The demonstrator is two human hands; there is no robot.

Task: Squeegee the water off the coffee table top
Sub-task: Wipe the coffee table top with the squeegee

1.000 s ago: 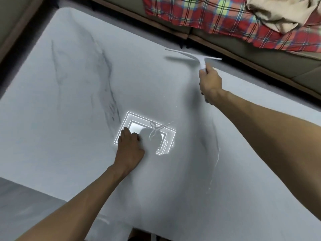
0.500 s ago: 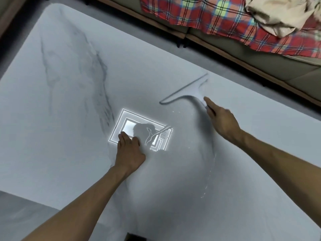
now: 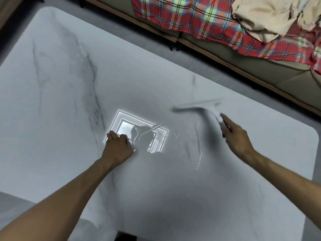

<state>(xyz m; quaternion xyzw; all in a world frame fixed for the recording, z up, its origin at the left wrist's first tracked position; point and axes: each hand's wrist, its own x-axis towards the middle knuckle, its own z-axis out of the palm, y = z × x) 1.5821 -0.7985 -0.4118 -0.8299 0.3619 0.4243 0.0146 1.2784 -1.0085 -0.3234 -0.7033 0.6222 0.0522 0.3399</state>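
Head view: 1 coffee table [image 3: 69, 101], white marble-look top w/ grey veins and rounded corners, filling most of the frame. 1 bright rectangular light reflection [image 3: 139, 129] sits mid-top; everything below is placed from it.

2 bare hands, 1 squeegee. Left hand [image 3: 118, 146] rests on the top at the reflection's near-left corner, covering that corner. It holds nothing visible; can't tell if its fingers are curled under or flat. Right hand [image 3: 238, 138] is right of the reflection and grips the squeegee [image 3: 196, 107] by the handle, index finger laid along it. The squeegee is motion-blurred, so blade contact w/ the top can't be judged. The blade runs roughly crosswise, just beyond and right of the reflection.

Water [image 3: 199, 157]: small beads just right of the reflection, plus 1 thin glinting trail further right and nearer the person.

Room: grey floor [image 3: 139, 40] beyond the reflection, past the table's far edge. Then 1 sofa [image 3: 278, 73] w/ a wood base. On it lie 1 red plaid blanket [image 3: 191, 18] and 1 crumpled beige cloth [image 3: 269, 16], both far right of the reflection.
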